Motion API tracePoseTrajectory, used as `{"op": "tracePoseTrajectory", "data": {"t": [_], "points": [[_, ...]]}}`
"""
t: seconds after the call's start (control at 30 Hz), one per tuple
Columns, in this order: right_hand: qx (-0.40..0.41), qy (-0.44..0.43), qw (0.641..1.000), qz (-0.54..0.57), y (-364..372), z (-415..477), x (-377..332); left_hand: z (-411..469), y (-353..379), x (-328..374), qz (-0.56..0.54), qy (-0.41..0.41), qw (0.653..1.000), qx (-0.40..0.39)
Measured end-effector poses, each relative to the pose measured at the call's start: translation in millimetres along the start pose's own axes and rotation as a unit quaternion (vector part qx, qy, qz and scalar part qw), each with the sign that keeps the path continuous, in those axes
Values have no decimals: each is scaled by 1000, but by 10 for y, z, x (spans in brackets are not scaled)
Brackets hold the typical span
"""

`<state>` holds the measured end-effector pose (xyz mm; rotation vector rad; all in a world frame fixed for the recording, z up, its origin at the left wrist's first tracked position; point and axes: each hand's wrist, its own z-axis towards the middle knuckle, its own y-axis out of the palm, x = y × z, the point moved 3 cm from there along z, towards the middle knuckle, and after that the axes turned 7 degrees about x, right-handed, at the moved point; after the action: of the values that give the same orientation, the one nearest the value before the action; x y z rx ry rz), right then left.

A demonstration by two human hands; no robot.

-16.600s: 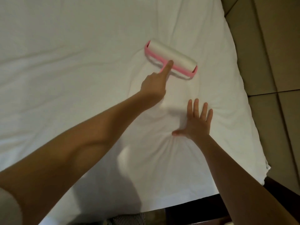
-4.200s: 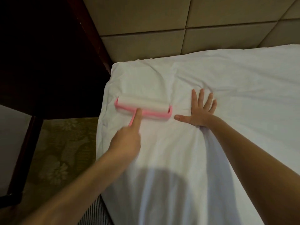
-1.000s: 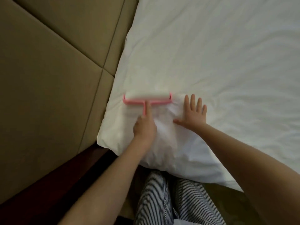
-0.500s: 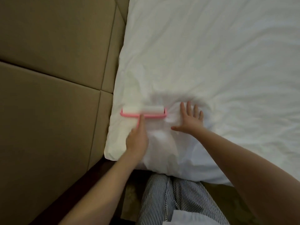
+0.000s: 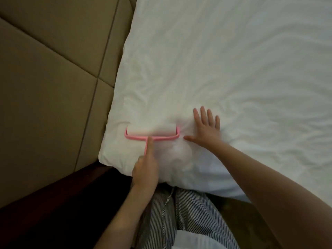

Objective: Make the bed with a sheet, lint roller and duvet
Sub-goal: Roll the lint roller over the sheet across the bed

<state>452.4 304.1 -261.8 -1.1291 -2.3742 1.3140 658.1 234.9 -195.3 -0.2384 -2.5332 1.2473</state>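
Observation:
A white sheet [image 5: 224,65] covers the bed and fills the right and upper part of the view. A pink lint roller [image 5: 152,131] with a white roll lies on the sheet near the bed's near left corner. My left hand [image 5: 145,168] grips its pink handle, the forefinger stretched along the handle toward the roll. My right hand [image 5: 204,129] presses flat on the sheet just right of the roller, fingers straight and spread. Wrinkles gather in the sheet around both hands. No duvet is in view.
A padded tan headboard panel [image 5: 53,78] runs along the bed's left side. A dark wooden frame [image 5: 53,203] lies below it. My striped trousers [image 5: 179,221] stand against the bed's near edge.
The roller and my left hand have drawn back toward the bed's near edge over the last second. My right hand stays flat beside it.

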Motion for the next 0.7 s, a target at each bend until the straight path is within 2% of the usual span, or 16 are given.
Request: {"op": "tracePoseTrajectory", "data": {"t": [0.1, 0.23, 0.33, 0.43, 0.57, 0.7], "points": [[13, -22, 999, -24, 166, -157, 67, -193, 148, -108, -33, 31, 999, 25], [32, -37, 998, -44, 310, -250, 90, 372, 2, 98, -24, 62, 994, 82], [51, -43, 996, -53, 460, -226, 165, 837, -137, 330, -63, 84, 988, 114], [109, -61, 991, -48, 584, -186, 222, 946, -133, 455, -81, 96, 982, 142], [177, -92, 979, -32, 676, -117, 271, 527, 162, 207, -45, 91, 982, 161], [238, -127, 962, -31, 646, -61, 335, -170, 463, -277, 68, 111, 980, 149]]}}
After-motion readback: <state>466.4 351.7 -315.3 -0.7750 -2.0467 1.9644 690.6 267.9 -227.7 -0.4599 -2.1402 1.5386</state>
